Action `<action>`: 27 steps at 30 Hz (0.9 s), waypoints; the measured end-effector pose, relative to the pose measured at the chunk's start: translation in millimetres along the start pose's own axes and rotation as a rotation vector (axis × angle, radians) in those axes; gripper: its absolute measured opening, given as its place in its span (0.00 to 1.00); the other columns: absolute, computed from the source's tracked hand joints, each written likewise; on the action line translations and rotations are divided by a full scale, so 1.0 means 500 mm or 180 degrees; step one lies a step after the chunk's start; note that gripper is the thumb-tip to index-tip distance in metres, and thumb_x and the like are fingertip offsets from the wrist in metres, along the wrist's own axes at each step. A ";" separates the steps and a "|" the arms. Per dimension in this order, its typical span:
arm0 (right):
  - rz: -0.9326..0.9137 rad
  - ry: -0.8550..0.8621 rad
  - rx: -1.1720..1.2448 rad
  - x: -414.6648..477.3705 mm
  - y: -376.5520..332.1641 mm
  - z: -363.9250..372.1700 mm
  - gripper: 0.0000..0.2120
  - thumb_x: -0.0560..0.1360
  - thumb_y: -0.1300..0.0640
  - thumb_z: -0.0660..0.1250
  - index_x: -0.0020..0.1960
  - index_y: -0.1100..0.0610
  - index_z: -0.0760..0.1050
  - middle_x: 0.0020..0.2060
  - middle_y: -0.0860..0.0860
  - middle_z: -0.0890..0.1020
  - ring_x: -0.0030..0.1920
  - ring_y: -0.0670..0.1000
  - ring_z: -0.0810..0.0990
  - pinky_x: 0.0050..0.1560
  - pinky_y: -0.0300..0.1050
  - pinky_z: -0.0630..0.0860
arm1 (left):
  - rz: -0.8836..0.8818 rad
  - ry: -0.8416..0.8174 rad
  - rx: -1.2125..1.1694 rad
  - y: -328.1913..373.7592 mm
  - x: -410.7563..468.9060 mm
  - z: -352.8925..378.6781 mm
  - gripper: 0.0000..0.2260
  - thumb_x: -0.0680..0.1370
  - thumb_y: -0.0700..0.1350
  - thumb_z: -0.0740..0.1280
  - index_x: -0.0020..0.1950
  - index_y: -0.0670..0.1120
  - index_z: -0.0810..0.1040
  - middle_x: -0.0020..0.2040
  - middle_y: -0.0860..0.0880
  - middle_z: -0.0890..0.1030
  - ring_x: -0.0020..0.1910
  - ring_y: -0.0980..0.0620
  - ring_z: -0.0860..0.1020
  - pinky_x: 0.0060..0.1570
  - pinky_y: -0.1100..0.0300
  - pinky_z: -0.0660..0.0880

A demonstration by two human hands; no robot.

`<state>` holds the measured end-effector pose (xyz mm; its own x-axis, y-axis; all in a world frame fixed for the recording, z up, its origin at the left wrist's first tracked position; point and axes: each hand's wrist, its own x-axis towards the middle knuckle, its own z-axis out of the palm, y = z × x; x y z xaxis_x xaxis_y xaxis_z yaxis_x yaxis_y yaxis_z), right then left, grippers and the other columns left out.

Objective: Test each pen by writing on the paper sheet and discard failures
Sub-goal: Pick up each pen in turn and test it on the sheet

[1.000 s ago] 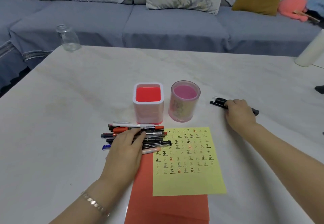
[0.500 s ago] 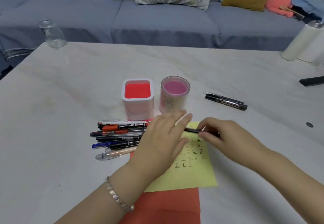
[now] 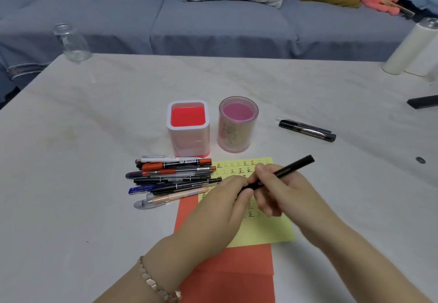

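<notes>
Above the yellow paper sheet (image 3: 260, 231), covered in small written characters, both hands hold one black pen (image 3: 291, 167). My right hand (image 3: 282, 191) grips its barrel, the back end pointing up and right. My left hand (image 3: 227, 198) pinches the pen's lower end, which is hidden by the fingers. A pile of several pens (image 3: 170, 177) lies left of the sheet. Two black pens (image 3: 308, 131) lie apart on the table to the right.
A square red-and-white holder (image 3: 188, 128) and a round pink holder (image 3: 238, 125) stand behind the sheet. Red paper (image 3: 237, 269) lies under the sheet. A glass bottle (image 3: 71, 43) stands far left, white cylinders (image 3: 412, 49) and a black object (image 3: 424, 101) far right. Sofa behind.
My right hand left the two pens at right and brought one black pen over the sheet. My left hand left the pen pile and took hold of that pen's lower end.
</notes>
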<state>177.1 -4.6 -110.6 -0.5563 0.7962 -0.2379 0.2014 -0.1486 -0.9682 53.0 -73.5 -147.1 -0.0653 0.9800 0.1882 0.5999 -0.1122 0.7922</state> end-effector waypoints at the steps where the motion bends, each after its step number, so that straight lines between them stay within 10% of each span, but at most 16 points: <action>1: -0.0067 0.0253 -0.0040 0.007 0.008 0.017 0.16 0.76 0.51 0.61 0.37 0.62 0.71 0.17 0.47 0.68 0.19 0.45 0.65 0.23 0.33 0.62 | -0.0019 -0.0046 -0.0114 0.004 -0.001 0.002 0.12 0.79 0.48 0.54 0.52 0.45 0.74 0.41 0.57 0.73 0.42 0.64 0.71 0.42 0.72 0.65; 12: -0.0159 0.0612 0.0459 0.003 0.015 0.034 0.20 0.79 0.56 0.58 0.29 0.58 0.65 0.17 0.47 0.63 0.19 0.44 0.60 0.22 0.35 0.58 | -0.0505 -0.0107 -0.0695 0.025 -0.019 0.000 0.03 0.80 0.50 0.59 0.48 0.59 0.70 0.26 0.56 0.70 0.26 0.57 0.65 0.27 0.65 0.60; 18: -0.0310 0.1484 0.0622 -0.002 0.040 -0.028 0.18 0.79 0.57 0.58 0.31 0.59 0.67 0.14 0.47 0.61 0.17 0.45 0.58 0.21 0.35 0.56 | -0.1032 0.0178 0.0944 -0.041 -0.062 -0.009 0.14 0.80 0.42 0.58 0.65 0.53 0.65 0.51 0.53 0.74 0.51 0.55 0.73 0.47 0.63 0.68; 22: -0.0164 0.1647 0.0354 -0.014 0.079 -0.054 0.15 0.79 0.57 0.58 0.34 0.57 0.70 0.15 0.47 0.65 0.18 0.44 0.62 0.21 0.33 0.60 | -0.0232 0.0455 0.1985 -0.117 -0.090 0.009 0.17 0.67 0.34 0.66 0.53 0.48 0.75 0.41 0.51 0.78 0.43 0.52 0.70 0.37 0.60 0.72; 27: -0.0152 0.1658 0.0185 -0.019 0.106 -0.068 0.13 0.79 0.59 0.58 0.36 0.58 0.73 0.16 0.47 0.67 0.20 0.44 0.64 0.23 0.32 0.63 | -0.0016 0.0572 0.2069 -0.133 -0.085 0.023 0.17 0.69 0.37 0.57 0.57 0.42 0.74 0.53 0.44 0.79 0.55 0.47 0.70 0.55 0.54 0.62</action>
<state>220.5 0.2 -157.0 -0.0863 0.9867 -0.1376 0.1323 -0.1255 -0.9832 25.2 -105.5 -214.4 -0.1672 0.9313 0.3236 0.9535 0.0693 0.2933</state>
